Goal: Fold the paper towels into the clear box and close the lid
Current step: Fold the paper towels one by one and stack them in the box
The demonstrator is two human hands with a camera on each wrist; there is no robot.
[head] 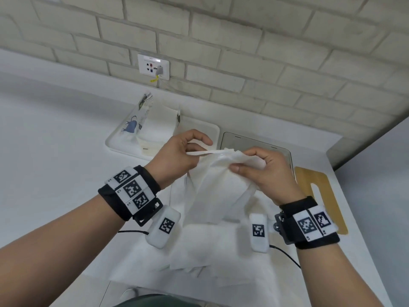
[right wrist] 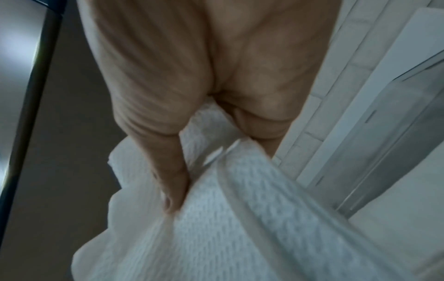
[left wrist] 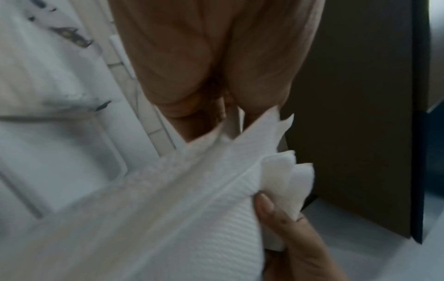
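Observation:
Both hands hold a bunch of white paper towels (head: 212, 185) lifted above the counter, with the sheets hanging down between my wrists. My left hand (head: 192, 155) pinches the top left edge of the bunch between thumb and fingers. My right hand (head: 241, 166) grips the top right part, thumb in front. The clear box (head: 256, 141) stands on the counter just behind my right hand, partly hidden by it. In the left wrist view my left hand (left wrist: 228, 112) pinches the paper towels (left wrist: 192, 190). In the right wrist view my right hand (right wrist: 182, 161) grips the paper towels (right wrist: 240, 218), with the clear box (right wrist: 396, 133) at the right.
More white paper towels (head: 199, 251) lie spread on the counter under my wrists. A white tray (head: 117, 147) with an opened towel package (head: 141, 120) sits at the back left. A wooden cutting board (head: 309, 180) lies at the right counter edge. A brick wall with an outlet (head: 153, 66) is behind.

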